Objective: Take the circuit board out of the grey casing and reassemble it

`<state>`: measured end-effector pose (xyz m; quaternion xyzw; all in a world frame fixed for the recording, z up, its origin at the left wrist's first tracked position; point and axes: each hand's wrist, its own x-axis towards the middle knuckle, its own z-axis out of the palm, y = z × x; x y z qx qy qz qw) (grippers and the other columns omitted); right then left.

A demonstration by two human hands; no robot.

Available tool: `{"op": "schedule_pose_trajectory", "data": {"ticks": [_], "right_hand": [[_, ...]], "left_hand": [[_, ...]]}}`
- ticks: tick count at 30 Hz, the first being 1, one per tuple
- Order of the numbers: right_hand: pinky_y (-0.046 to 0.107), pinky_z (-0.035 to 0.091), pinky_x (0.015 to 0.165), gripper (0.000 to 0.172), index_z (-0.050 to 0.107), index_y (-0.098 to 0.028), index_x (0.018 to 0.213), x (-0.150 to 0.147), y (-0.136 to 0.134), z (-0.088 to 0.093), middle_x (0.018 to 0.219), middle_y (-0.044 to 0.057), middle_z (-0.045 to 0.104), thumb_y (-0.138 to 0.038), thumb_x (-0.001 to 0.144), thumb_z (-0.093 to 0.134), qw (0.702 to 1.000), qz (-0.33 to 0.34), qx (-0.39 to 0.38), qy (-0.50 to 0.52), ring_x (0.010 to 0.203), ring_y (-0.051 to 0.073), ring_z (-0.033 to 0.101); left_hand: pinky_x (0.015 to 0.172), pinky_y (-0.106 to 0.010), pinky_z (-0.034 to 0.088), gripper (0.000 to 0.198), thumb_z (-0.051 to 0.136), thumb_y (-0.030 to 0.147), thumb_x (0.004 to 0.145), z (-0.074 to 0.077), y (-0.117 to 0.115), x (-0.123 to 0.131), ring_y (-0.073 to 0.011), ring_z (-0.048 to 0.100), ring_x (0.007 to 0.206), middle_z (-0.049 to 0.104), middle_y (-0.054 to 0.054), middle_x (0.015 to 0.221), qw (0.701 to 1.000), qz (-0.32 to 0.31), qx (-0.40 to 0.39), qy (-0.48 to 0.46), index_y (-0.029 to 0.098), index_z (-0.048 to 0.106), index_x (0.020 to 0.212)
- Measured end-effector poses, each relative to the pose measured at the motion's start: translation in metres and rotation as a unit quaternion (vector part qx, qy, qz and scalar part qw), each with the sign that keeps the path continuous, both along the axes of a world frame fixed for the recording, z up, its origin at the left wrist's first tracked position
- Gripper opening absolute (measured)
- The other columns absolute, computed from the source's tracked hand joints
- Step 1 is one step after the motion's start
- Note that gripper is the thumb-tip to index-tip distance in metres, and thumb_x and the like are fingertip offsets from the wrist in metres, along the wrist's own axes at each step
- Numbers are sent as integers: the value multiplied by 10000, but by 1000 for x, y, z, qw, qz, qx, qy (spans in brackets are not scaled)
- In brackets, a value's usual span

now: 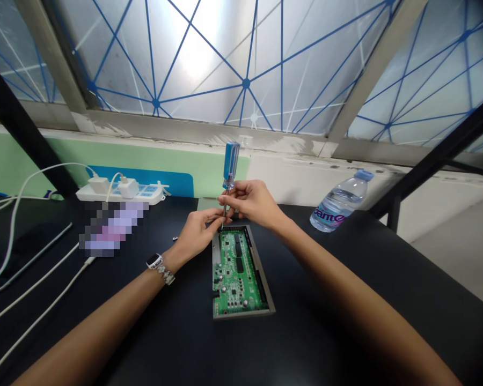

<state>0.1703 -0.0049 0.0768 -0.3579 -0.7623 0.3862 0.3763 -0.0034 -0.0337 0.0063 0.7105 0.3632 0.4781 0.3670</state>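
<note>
A screwdriver (pixel 231 163) with a clear blue handle stands nearly upright over the far left corner of a green circuit board (pixel 235 279). The board lies in a grey metal frame (pixel 261 273) on the black table. My right hand (pixel 254 202) pinches the screwdriver's shaft just below the handle. Lower down, my left hand (pixel 199 230) has its thumb and fingers closed around the shaft near the tip. The tip meets the board's corner area; whether a screw sits under it is hidden by my fingers. A watch and a bracelet are on my left wrist.
Some tiny shiny pieces (pixel 175 238) lie left of my left hand. A white power strip (pixel 121 190) with plugged-in chargers stands at the back left, with white cables running across the table. A water bottle (pixel 340 202) leans at the back right, before the wall and window.
</note>
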Motion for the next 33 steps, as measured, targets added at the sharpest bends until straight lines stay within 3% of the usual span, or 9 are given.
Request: {"op": "schedule_pose_trajectory", "data": {"ticks": [3,5,12,15,19,22,27,33], "right_hand": [[249,493,500,368,623,-167,1108,2,-2,7,979,71,733,-440,870,689,1000,25,11,14,610,139,697],[242,484,500,342,614,-178,1092,3,-3,12,1076,75,714,-451,890,664,999,39,17,27,612,119,688],[249,449,497,289,566,-204,897,5,0,12,666,-24,622,-456,865,703,999,15,36,34,562,132,634],[256,481,534,324,516,-214,824,3,1,9,708,-30,606,-460,837,726,996,-9,73,49,577,126,634],[269,487,540,331,506,-217,800,1,2,5,715,-31,599,-459,831,729,991,-23,119,58,557,128,621],[264,450,530,338,498,-221,794,0,2,4,702,-34,582,-457,825,738,990,-29,127,55,543,118,586],[245,338,481,360,473,-223,764,-1,2,3,683,-49,505,-448,823,747,986,-52,150,56,496,77,441],[246,305,491,360,456,-224,770,-6,0,-1,706,-47,486,-448,842,728,980,-85,170,66,523,77,412]], "left_hand": [[943,-379,559,242,588,288,948,-2,0,0,-256,739,1001,773,-114,1058,1000,-1,-16,-13,148,728,1088],[960,-391,556,242,590,284,948,-3,1,-1,-259,738,1015,772,-122,1066,1000,-5,-18,-16,144,723,1094],[953,-384,563,233,588,280,943,-3,2,-2,-256,746,1004,785,-120,1037,1000,3,-10,-3,145,733,1066],[928,-354,567,218,584,248,930,0,1,-4,-239,745,989,785,-101,1043,999,21,20,36,155,728,1065],[851,-321,566,226,581,169,883,0,5,-14,-207,729,893,771,-69,1006,982,46,81,163,171,731,1052],[795,-309,549,199,566,179,899,-5,10,-22,-197,703,837,755,-59,948,968,40,80,235,180,752,967],[776,-311,518,210,565,185,923,-8,15,-25,-196,686,814,751,-51,924,960,50,72,266,196,772,953],[834,-313,527,222,560,185,931,-6,13,-22,-213,712,879,769,-61,957,959,55,73,268,190,780,963]]}}
